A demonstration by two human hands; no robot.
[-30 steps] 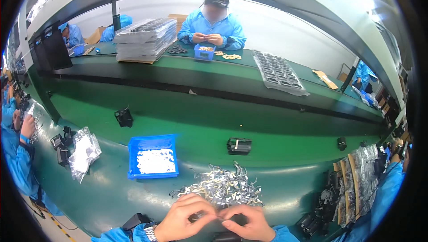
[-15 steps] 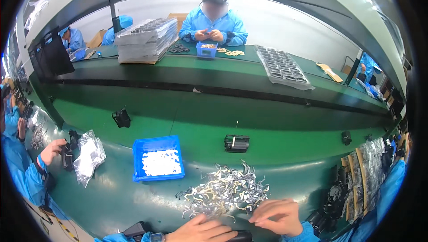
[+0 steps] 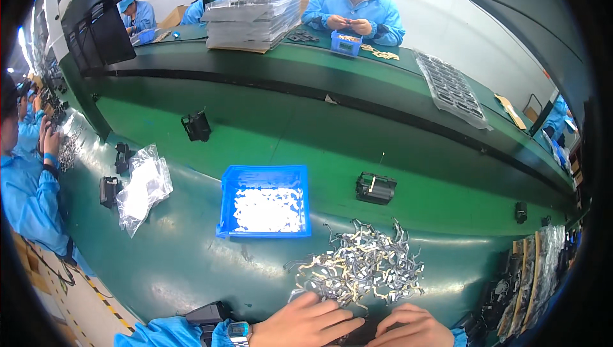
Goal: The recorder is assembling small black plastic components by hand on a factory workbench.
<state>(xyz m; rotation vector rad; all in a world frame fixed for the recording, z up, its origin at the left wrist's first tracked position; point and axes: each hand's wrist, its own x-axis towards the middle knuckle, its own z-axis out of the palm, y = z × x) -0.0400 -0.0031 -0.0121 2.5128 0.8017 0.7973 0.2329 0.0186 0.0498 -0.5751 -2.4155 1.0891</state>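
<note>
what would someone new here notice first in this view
Probably the bright blue tray left of centre, filled with white pieces, standing out against the green surface. Next, the tangled heap of small wired parts to its right, just beyond the person's left hand and right hand at the lower edge. Across the bench, a person in blue sits near the top.

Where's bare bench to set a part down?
Widest: bench between the blue bin and left sleeve, left of the wire-like pile, bar a few specks. Narrower: between that pile and the black parts at right. Crowded: the pile itself, and the near edge where the left hand and right hand are.
</note>
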